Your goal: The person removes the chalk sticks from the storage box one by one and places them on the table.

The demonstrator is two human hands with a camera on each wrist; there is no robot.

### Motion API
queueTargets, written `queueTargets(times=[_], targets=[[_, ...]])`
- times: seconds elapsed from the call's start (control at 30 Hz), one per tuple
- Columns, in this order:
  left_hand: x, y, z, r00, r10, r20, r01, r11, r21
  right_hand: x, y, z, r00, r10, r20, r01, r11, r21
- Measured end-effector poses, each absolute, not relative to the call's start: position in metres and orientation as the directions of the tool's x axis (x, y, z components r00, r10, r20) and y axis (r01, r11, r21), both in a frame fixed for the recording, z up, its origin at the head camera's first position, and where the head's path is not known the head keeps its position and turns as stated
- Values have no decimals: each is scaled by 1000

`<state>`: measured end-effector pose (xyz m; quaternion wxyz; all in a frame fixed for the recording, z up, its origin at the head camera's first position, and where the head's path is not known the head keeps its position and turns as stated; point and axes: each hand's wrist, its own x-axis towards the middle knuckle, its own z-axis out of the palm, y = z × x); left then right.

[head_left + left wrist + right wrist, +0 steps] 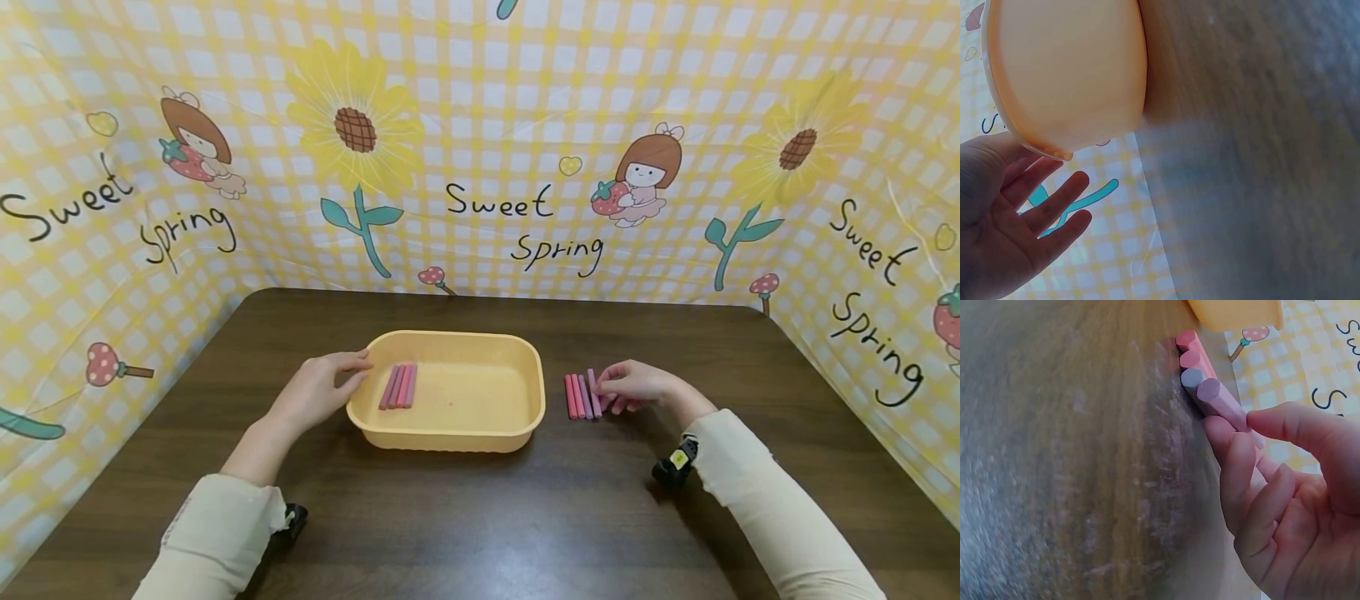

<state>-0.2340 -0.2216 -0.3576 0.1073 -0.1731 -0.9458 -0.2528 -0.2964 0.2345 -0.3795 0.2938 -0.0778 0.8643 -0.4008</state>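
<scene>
My left hand (321, 387) holds the left rim of a yellow plastic basin (457, 442) with thumb and index finger, while its other fingers extend loosely in the left wrist view. Several pink and mauve chalk sticks (398, 387) lie side by side inside the basin, at its left. To the right of it, my right hand (633, 385) pinches a light purple chalk stick (1225, 406) between thumb and fingertips. That stick leans slightly over the end of a row on the table: a grey-purple chalk stick (1192, 381) beside two pink chalk sticks (575, 397).
The dark wood table (450, 533) carries the basin and sticks, with pale dusty smears (1160, 469) near the row. A yellow checked cloth (495, 108) with printed flowers stands behind and on both sides. Each wrist wears a small black camera (675, 463).
</scene>
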Motion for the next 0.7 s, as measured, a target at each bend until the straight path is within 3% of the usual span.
queueTargets(times=[0.7], targets=[[-233,-221,-356,-919,272,285,378,813,443,-294,231,-357,-825,-387,-413,50,677,-734]])
